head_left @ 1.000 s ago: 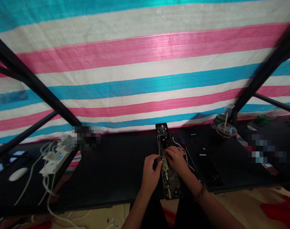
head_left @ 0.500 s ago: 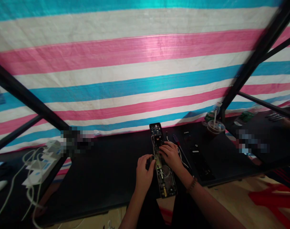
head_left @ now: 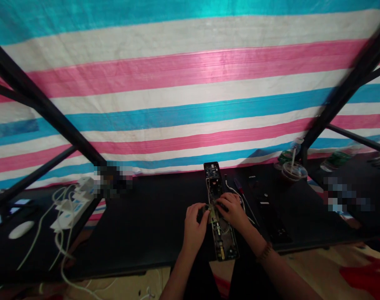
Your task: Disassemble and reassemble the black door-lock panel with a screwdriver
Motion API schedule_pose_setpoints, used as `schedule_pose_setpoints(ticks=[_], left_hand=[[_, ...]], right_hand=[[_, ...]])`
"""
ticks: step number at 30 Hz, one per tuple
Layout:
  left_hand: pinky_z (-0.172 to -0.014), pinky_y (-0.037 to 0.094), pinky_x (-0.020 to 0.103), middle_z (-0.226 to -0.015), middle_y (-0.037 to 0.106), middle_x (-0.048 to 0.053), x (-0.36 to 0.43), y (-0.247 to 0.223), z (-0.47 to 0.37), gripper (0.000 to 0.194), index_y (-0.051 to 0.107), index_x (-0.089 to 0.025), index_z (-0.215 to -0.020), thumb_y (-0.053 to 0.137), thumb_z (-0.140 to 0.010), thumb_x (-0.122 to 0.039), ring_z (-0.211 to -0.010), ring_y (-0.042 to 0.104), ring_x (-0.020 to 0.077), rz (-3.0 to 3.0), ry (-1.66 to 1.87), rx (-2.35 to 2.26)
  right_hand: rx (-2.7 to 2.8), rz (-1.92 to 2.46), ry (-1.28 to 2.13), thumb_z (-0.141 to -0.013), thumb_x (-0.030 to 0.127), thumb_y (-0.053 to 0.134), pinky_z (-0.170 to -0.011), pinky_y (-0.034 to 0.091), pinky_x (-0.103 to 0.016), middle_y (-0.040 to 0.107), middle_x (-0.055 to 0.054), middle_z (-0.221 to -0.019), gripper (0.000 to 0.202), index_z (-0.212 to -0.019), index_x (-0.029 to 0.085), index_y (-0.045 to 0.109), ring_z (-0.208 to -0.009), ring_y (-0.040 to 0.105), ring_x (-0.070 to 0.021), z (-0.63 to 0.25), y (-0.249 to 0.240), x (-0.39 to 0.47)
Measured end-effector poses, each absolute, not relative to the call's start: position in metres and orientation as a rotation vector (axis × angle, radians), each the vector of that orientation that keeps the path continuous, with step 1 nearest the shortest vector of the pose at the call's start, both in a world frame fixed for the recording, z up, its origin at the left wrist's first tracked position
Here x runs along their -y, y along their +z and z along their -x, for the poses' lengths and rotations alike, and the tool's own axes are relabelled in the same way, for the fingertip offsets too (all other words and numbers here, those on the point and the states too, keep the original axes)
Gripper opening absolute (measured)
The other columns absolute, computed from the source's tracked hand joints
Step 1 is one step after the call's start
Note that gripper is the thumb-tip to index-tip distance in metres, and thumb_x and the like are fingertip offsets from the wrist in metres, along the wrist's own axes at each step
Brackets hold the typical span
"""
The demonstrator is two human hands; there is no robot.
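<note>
A long, narrow, opened electronic device [head_left: 217, 235] lies lengthwise before me, its near end at the table's front edge. Its dark casing shows a circuit board [head_left: 212, 171] at the far end, thin wires, and a brass-coloured fitting [head_left: 221, 251] at the near end. On its left side, my left hand [head_left: 195, 223] is closed, thumb and fingers pinched at the casing's middle. From the right, my right hand [head_left: 233, 209] reaches over the same part with curled fingers; what lies between its fingertips is hidden. A white cable [head_left: 243, 202] and a screwdriver-like tool [head_left: 239, 186] lie just right of the device.
A long black panel [head_left: 273, 221] lies further right on the black table [head_left: 152, 216]. Behind it stand a lidded cup with a straw [head_left: 294, 171] and a bottle [head_left: 298, 146]. White power strips with cables [head_left: 69, 212] and a white mouse [head_left: 21, 230] are at left.
The view has turned left, so everything sits further right in the picture. My right fingers have curled in more over the device's middle. Another person's hand at the right edge has left view.
</note>
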State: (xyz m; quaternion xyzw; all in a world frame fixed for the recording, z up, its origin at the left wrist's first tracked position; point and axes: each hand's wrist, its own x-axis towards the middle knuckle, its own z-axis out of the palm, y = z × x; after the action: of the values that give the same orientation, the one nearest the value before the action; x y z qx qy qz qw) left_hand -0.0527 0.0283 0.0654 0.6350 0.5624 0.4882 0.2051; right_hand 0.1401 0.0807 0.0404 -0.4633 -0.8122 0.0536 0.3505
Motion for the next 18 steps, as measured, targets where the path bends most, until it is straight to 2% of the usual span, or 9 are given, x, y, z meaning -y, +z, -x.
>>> schedule_pose_setpoints(ticks=[7,13,18], left_hand=[[-0.09,0.054,0.044,-0.104,0.071,0.007,-0.037,0.069,0.043,0.015,0.068,-0.023,-0.105,0.063,-0.091,-0.025,-0.103,0.064,0.0247,-1.847,1.3,-1.525],[-0.094,0.052,0.046,-0.104,0.071,0.007,-0.058,0.071,0.033,0.016,0.068,-0.022,-0.104,0.065,-0.089,-0.021,-0.105,0.062,0.0259,-1.95,1.239,-1.527],[-0.094,0.05,0.047,-0.103,0.073,0.006,-0.067,0.07,0.027,0.014,0.069,-0.022,-0.102,0.066,-0.089,-0.019,-0.104,0.06,0.0268,-2.023,1.166,-1.524]], right_hand=[[2.022,1.259,0.133,-0.089,0.012,0.059,-0.095,0.039,-0.046,0.067,-0.01,-0.109,0.024,-0.109,0.023,0.068,-0.12,0.055,-0.0305,-0.133,0.032,-0.071],[2.006,1.23,0.188,-0.082,0.008,0.055,-0.102,0.039,-0.052,0.064,-0.014,-0.122,0.054,-0.135,0.019,0.055,-0.129,0.051,-0.033,-0.137,0.028,-0.065],[1.889,1.178,0.209,-0.089,0.014,0.053,-0.109,0.039,-0.057,0.058,-0.014,-0.133,0.048,-0.136,0.023,0.053,-0.134,0.047,-0.0325,-0.151,0.023,-0.054]])
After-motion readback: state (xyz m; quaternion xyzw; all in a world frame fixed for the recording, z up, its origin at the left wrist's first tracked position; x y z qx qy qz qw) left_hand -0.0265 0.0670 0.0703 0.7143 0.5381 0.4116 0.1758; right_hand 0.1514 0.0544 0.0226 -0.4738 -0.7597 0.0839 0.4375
